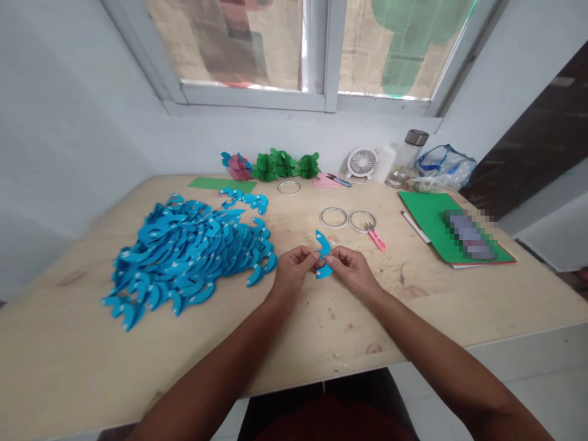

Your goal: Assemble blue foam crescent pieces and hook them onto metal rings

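Note:
A curved blue paper piece (pixel 324 242) is held upright above the wooden table (pixel 294 343), just in front of me. My left hand (pixel 294 269) pinches its left side near the middle. On the other side, the fingers of my right hand (pixel 351 268) are closed on the same piece. Part of the paper is hidden behind my fingertips. To the left lies a big heap of similar blue paper pieces (pixel 197 245), many with small white patches. Beyond my hands are two tape rolls (pixel 334 209) and pink-handled scissors (pixel 376 239).
Green paper pompoms (pixel 282 164) and a pink one (pixel 239 166) stand along the wall. A small white fan (pixel 362 162), a clear bottle (pixel 407 160) and a plastic bag (pixel 448 166) are at the back right. A green folder (pixel 427 211) lies right, beside a marker (pixel 415 226).

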Available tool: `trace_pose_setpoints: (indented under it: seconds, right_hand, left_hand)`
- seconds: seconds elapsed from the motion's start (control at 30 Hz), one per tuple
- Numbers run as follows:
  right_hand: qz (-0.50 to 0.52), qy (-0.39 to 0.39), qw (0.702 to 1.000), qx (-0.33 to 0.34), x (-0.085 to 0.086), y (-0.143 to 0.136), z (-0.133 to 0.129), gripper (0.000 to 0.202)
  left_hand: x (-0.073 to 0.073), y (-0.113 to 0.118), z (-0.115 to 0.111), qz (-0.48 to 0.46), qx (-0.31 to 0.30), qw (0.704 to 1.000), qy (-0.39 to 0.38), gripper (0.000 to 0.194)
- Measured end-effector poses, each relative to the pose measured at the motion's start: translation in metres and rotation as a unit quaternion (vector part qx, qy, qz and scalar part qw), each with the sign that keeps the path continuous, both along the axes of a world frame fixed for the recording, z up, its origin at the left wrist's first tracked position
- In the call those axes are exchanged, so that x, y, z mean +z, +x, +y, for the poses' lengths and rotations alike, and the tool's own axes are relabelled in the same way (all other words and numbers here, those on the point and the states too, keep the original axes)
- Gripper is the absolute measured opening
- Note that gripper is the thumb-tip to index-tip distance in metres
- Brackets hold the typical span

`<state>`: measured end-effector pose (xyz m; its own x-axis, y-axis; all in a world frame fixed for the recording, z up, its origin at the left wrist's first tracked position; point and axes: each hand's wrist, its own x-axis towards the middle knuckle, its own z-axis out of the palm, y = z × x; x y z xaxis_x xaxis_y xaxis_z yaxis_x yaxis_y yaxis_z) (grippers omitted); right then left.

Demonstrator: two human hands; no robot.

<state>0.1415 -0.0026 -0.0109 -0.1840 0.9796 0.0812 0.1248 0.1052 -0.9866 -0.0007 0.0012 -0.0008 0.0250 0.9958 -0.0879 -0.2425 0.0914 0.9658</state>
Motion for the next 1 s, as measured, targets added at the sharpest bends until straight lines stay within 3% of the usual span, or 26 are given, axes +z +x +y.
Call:
trace_pose_setpoints:
  seconds: [0.17, 0.5, 0.77, 1.0]
  right_hand:
    - [-0.021, 0.0, 1.0, 0.002, -0.0014, -0.0008, 0.0003, 0.034]
    - [-0.073, 0.039, 0.996, -0.011, -0.0042, 0.0001, 0.0006, 0.031]
    - [-0.043, 0.01, 0.998, 0.047, -0.0054, -0.0003, 0.0005, 0.03]
    - [0.003, 0.015, 0.999, -0.036, -0.0032, 0.002, 0.0029, 0.024]
  left_hand:
    - [-0.0023, -0.001, 0.0024, -0.038, -0.001, 0.999, -0.008, 0.015]
    - [-0.0069, 0.0006, 0.0031, -0.045, -0.012, 0.999, -0.014, 0.019]
    - [-0.0064, 0.0005, 0.0041, -0.021, 0.007, 1.0, -0.002, 0.016]
    - [-0.0015, 0.0005, -0.0012, 0.011, -0.04, 0.999, -0.018, 0.021]
